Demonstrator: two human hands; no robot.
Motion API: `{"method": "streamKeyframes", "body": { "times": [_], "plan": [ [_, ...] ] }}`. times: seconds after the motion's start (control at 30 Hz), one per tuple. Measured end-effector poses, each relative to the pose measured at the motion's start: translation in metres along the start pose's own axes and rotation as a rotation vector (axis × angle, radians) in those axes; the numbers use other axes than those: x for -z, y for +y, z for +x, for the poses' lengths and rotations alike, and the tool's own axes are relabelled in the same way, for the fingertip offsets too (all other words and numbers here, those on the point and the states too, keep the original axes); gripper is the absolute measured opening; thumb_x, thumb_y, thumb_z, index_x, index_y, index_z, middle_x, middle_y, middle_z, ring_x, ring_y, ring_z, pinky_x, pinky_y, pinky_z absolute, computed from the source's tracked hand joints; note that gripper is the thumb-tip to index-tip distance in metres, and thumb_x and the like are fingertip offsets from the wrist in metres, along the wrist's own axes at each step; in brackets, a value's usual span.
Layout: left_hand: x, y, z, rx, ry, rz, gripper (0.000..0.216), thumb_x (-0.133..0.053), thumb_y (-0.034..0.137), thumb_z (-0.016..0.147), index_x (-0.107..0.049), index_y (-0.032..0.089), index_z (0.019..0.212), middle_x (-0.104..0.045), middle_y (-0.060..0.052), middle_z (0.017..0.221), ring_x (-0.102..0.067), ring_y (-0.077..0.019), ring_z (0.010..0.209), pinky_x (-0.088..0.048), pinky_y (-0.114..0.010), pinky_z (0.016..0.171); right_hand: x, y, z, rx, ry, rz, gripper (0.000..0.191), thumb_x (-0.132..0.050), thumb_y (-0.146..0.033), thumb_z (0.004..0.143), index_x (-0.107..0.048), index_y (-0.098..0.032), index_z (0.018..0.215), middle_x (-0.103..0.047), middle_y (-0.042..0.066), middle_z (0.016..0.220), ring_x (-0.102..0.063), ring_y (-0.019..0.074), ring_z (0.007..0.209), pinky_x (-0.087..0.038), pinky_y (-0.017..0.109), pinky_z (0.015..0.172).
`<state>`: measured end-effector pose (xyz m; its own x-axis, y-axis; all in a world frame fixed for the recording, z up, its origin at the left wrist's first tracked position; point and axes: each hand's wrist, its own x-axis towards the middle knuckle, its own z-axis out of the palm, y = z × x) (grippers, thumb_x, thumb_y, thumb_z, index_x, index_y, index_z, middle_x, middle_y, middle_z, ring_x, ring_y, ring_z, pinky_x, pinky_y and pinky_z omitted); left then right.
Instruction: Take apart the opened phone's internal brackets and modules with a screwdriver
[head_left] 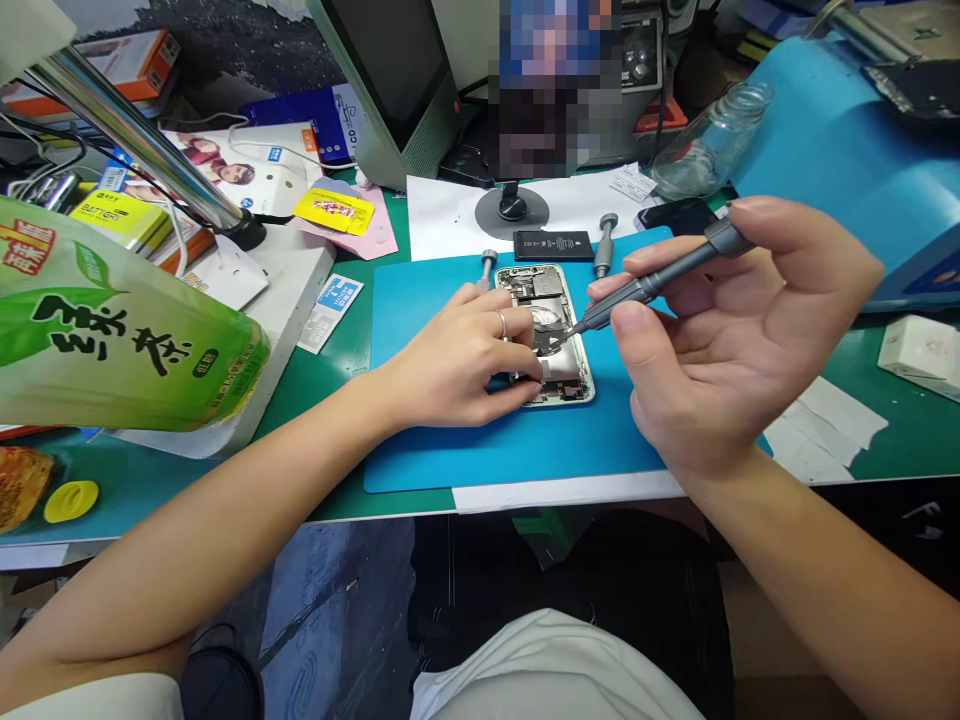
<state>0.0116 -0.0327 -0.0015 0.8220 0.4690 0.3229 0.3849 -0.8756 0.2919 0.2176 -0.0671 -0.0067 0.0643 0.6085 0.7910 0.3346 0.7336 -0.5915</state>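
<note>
An opened phone lies on a blue mat, its inner boards and metal parts showing. My left hand, with a ring on one finger, is closed over the phone's left side, its bent fingers holding it. In my right hand is a grey screwdriver, gripped between thumb and fingers. It slants down to the left, with its tip over the middle of the phone; whether it touches a screw I cannot tell. Beyond the phone are a black phone battery, a second screwdriver and a third screwdriver.
A green tea bag and a metal lamp pole crowd the left. Behind stand a monitor and a glass jar. A blue machine fills the right back, with a small white box in front.
</note>
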Motion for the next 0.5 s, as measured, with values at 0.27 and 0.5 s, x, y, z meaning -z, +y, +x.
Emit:
{"method": "streamKeyframes", "body": {
  "times": [0.27, 0.5],
  "plan": [
    [0.000, 0.001, 0.000, 0.070, 0.107, 0.015, 0.027, -0.057, 0.033, 0.100, -0.077, 0.022, 0.086, -0.071, -0.005, 0.090, -0.057, -0.0226, 0.087, -0.035, -0.041, 0.079, -0.001, -0.002, 0.002, 0.028, -0.002, 0.032, 0.059, -0.073, -0.009, 0.087, -0.056, -0.042, 0.133, -0.061, -0.001, 0.112, -0.072, 0.0169, 0.095, -0.068, 0.035, 0.083],
    [0.002, -0.002, 0.000, 0.167, 0.253, 0.011, 0.026, -0.056, 0.029, 0.101, -0.074, 0.022, 0.084, -0.070, -0.004, 0.086, -0.054, -0.0206, 0.080, -0.037, -0.040, 0.078, 0.004, -0.010, 0.010, 0.026, 0.036, 0.110, 0.049, -0.065, -0.009, 0.086, -0.068, -0.037, 0.126, -0.060, 0.002, 0.103, -0.062, 0.0152, 0.073, -0.059, 0.032, 0.055]
  ]
}}
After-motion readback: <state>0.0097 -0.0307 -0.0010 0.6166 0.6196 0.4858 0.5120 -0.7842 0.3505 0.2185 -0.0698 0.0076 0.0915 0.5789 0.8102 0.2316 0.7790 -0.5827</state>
